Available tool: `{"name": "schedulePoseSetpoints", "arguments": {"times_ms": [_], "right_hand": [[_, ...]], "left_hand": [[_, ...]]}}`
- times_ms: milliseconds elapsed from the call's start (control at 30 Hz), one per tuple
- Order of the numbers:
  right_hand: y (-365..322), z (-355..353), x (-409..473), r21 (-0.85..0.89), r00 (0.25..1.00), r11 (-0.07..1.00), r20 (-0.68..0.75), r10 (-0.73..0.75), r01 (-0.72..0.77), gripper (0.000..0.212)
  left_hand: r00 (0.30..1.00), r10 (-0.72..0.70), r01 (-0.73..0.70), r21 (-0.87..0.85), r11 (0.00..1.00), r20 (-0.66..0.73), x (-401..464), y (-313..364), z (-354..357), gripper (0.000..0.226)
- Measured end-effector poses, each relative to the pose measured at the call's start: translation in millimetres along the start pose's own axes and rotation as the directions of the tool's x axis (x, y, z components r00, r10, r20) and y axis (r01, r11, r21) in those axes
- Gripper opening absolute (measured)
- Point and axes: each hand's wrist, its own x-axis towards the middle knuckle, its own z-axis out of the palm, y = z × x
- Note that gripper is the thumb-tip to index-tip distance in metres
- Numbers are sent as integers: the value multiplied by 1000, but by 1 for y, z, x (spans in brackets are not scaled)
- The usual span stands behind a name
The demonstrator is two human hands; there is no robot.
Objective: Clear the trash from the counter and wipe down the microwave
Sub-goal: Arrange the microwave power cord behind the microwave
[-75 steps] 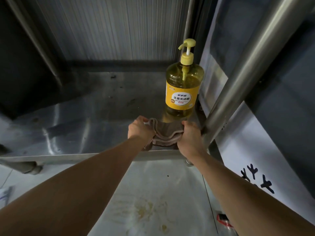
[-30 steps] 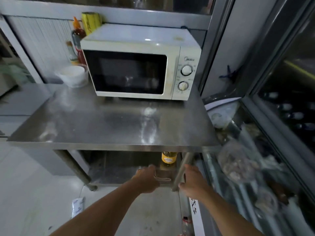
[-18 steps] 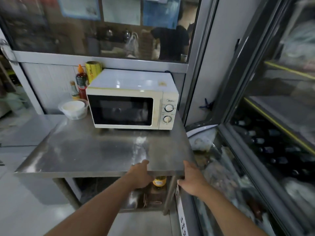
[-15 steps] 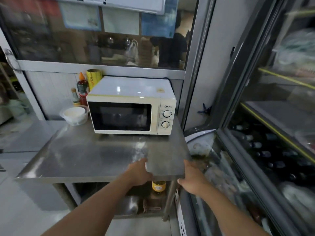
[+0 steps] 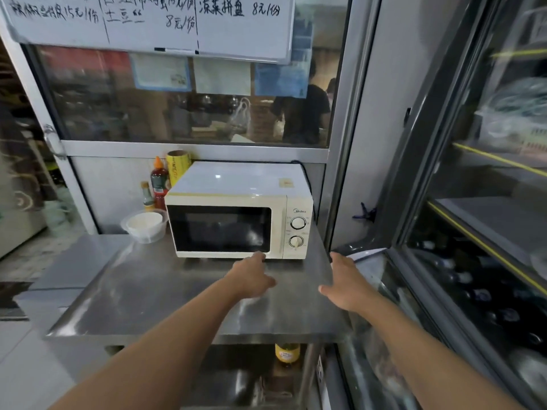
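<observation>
A cream microwave [image 5: 239,211] with a dark door and two dials stands at the back right of the steel counter [image 5: 148,291]. My left hand [image 5: 251,276] reaches over the counter with straight fingers, its tips just below the microwave's lower front edge, and holds nothing. My right hand [image 5: 344,281] hovers by the counter's right edge with spread fingers, empty too. A brownish cloth [image 5: 278,392] lies on the lower shelf, partly hidden by the counter.
A plastic bowl [image 5: 145,224], sauce bottles [image 5: 158,182] and a yellow roll [image 5: 177,165] stand left of the microwave. A yellow soap bottle [image 5: 287,353] is on the lower shelf. A glass-door fridge [image 5: 488,232] is at the right. A person stands behind the window.
Both hands left the cloth on the lower shelf and rose above the counter. The view lifted from the shelf to the microwave. The left hand moved forward toward the microwave front.
</observation>
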Motion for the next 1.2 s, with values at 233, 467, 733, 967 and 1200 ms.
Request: {"name": "schedulePoseSetpoints", "arguments": {"times_ms": [233, 467, 733, 967, 1200], "right_hand": [[-24, -6, 46, 13, 996, 997, -44, 72, -71, 75], [-51, -13, 94, 20, 982, 988, -107, 153, -152, 82], [-53, -18, 124, 87, 955, 969, -167, 245, -233, 77], [-38, -31, 157, 114, 947, 964, -189, 260, -242, 77], [-2, -46, 222, 177, 959, 961, -152, 239, -212, 77]], "left_hand": [[996, 86, -87, -29, 996, -14, 53, -4, -35, 59], [982, 187, -187, 3, 982, 7, 121, -8, -75, 60], [956, 289, -288, -24, 957, 51, 173, 4, -87, 63], [932, 361, -363, 30, 931, 38, 212, 27, -84, 63], [938, 346, -346, 64, 936, 13, 266, 64, -77, 62]]}}
